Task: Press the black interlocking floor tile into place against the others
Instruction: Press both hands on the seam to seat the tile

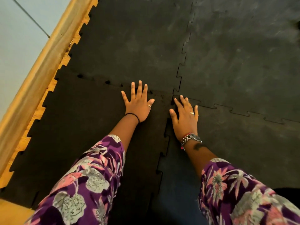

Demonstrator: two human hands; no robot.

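The black interlocking floor tile [81, 127] lies at the lower left, with toothed edges meeting neighbouring black tiles. My left hand [138, 103] rests flat on its far right corner, fingers spread, fingertips reaching the seam with the tile beyond [129, 46]. My right hand [185, 116] lies flat, fingers apart, on the right-hand neighbour tile [243, 151] beside the four-tile corner joint. The seam running toward me between the two near tiles shows a dark gap, with the right tile's edge lifted or apart. Several small gaps show along the far seam.
A wooden skirting board [40, 70] runs diagonally along the left, with bare wooden floor [9, 211] showing beside the tiles' toothed edge. A pale wall [16, 30] stands beyond it. Another black tile [243, 46] fills the upper right.
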